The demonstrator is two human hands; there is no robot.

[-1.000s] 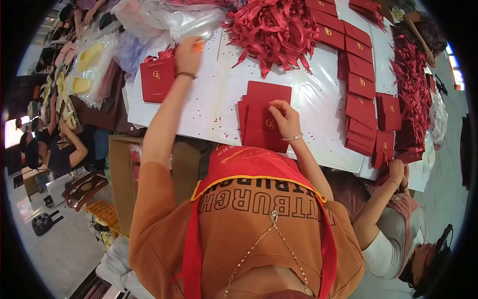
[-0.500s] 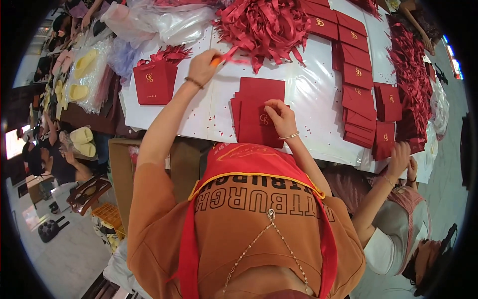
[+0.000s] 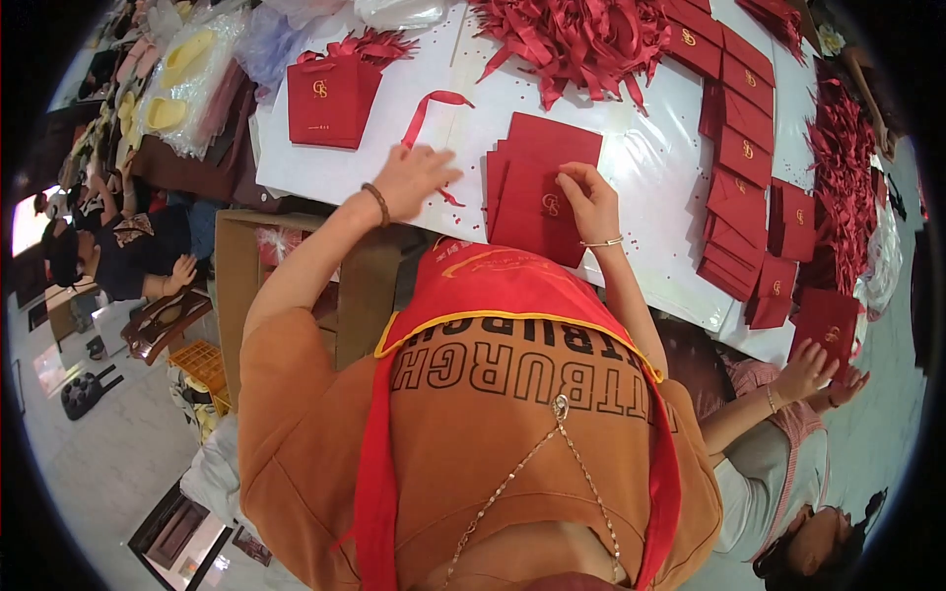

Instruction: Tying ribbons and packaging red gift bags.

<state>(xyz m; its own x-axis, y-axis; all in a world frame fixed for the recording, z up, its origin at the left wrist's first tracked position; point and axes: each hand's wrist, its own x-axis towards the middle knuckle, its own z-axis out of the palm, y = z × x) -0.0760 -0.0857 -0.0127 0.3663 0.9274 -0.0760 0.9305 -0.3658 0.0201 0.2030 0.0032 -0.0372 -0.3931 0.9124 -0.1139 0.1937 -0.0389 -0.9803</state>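
The stack of flat red bags (image 3: 537, 192) sits at the near edge of the white bench (image 3: 434, 138), square in front of the person, gold emblem showing on the top one. The right hand (image 3: 589, 202) is down on it, fingers curled and pressing at the top bag's upper right part; whether it pinches an edge I cannot tell. Just left of the stack, the left hand (image 3: 412, 177) rests on the bench with fingers spread, holding nothing, and the looped red ribbon (image 3: 434, 106) lies a little beyond its fingertips, apart from them.

My read: this is the ribbon-fitting step, a bag pinned down and a ribbon about to be fetched. The next move calls for the left hand to stretch forward, close on that loose loop, and bring it across to the stack while the right keeps the top bag steady.

Farther out, a finished standing red bag (image 3: 330, 98) sits at the far left, a big heap of red ribbons (image 3: 576, 34) lies beyond the stack, and rows of flat bags (image 3: 744, 163) run down the right side.
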